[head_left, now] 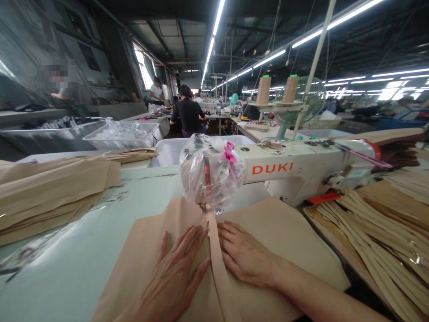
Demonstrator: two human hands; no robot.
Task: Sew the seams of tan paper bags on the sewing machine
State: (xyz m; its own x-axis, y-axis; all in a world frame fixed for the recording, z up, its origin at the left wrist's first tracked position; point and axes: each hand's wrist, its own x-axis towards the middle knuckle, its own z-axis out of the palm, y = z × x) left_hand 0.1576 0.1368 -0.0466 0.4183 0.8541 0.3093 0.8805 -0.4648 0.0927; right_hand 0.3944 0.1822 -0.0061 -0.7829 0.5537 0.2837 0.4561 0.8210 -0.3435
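A white sewing machine [278, 167] marked DUKI stands across the table, its head wrapped in a clear plastic bag [192, 170] with a pink tie. Under its presser foot [203, 207] lies a large tan fabric panel [268, 223], with a narrow tan strip [217, 257] running along it toward me. My left hand [177, 268] rests flat on the panel left of the strip, fingers spread, fingertips close to the foot. My right hand [244, 252] lies on the panel just right of the strip, its fingers stretched forward and lightly bent. The needle tip is hard to make out.
Stacked tan panels [50, 192] lie at the left. A bundle of tan strips [368, 241] sits at the right beside a red object [324, 198]. Thread cones [264, 90] stand behind the machine. White bins [120, 134] and a seated person in black [187, 112] are farther back.
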